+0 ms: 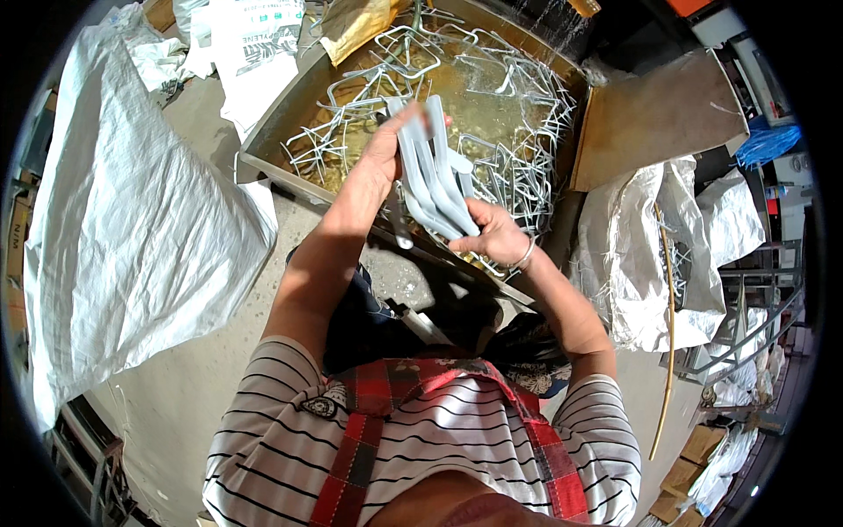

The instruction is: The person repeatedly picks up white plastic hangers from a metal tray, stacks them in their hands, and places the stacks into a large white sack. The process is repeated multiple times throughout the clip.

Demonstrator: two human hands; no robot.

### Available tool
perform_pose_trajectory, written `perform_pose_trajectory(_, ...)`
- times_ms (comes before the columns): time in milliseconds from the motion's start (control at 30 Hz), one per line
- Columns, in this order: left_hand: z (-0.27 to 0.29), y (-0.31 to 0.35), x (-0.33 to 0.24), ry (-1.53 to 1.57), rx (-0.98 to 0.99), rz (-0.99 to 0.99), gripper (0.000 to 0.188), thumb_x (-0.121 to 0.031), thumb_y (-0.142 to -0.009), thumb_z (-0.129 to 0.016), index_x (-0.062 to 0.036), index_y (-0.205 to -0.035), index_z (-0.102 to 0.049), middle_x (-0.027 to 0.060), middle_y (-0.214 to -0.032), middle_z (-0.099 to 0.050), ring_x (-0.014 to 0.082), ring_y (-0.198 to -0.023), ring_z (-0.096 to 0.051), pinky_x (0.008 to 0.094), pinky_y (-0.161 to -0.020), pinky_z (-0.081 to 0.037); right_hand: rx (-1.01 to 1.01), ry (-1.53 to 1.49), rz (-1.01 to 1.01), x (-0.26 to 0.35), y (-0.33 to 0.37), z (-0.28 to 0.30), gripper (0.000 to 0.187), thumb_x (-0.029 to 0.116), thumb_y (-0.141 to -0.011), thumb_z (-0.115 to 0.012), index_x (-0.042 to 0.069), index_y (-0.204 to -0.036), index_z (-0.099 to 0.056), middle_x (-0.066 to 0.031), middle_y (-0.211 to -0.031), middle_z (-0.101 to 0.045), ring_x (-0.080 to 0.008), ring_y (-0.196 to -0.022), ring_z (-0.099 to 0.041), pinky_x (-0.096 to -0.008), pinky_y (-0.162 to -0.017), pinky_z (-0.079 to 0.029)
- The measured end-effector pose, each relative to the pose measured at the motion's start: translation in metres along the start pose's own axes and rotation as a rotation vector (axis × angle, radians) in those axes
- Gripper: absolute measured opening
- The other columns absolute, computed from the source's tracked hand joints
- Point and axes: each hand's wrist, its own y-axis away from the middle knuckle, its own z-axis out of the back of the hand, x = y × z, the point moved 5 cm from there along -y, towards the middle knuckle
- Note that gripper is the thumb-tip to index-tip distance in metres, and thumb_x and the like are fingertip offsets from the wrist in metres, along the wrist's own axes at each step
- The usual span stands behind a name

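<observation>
Over a water-filled metal tub (272, 176), I hold a small bundle of bent, light grey pieces (428, 171), long and smooth with an angled lower end. My left hand (385, 151) is closed around the upper left side of the bundle. At the lower right end, my right hand (496, 235) grips it between thumb and fingers. A narrow strip (399, 224) hangs below my left hand; I cannot tell whether it belongs to the bundle. Many bent grey rods (518, 176) lie tangled in the tub, along its left and right sides.
Water falls into the tub's far right corner. A brown board (659, 119) leans at its right. Beyond stand white sacks (623, 255) with a thin stick (670, 334). A large white woven sack (145, 220) fills the left, and a yellow sack (356, 26) overlaps the tub's far edge.
</observation>
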Motion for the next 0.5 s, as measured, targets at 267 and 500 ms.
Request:
perform_pose_trajectory(267,0.004,0.011,-0.005,-0.135,-0.073,-0.108,0.026,-0.007,-0.081,-0.059,-0.0014,-0.105,-0.053,0.0061,-0.084,-0.059,0.0157,-0.073,-0.059,0.0327,-0.067,-0.052,0.052,0.565,0.259,-0.016,0.003,-0.001,0.047,0.011,-0.070,-0.074,0.007,-0.113,-0.054,-0.0123,-0.102,-0.059,-0.0198,-0.092,-0.058,-0.0306,-0.080,-0.047)
perform_pose_trajectory(500,-0.034,0.041,0.000,0.032,0.180,-0.037,0.025,-0.014,-0.084,-0.053,-0.0020,-0.106,-0.049,0.0054,-0.085,-0.053,0.0171,-0.069,-0.056,0.0337,-0.063,-0.051,-0.668,0.256,-0.033,-0.040,-0.018,0.090,0.084,0.038,-0.068,-0.073,-0.003,-0.130,-0.032,-0.0220,-0.130,-0.040,-0.0289,-0.120,-0.042,-0.0356,-0.100,-0.034)
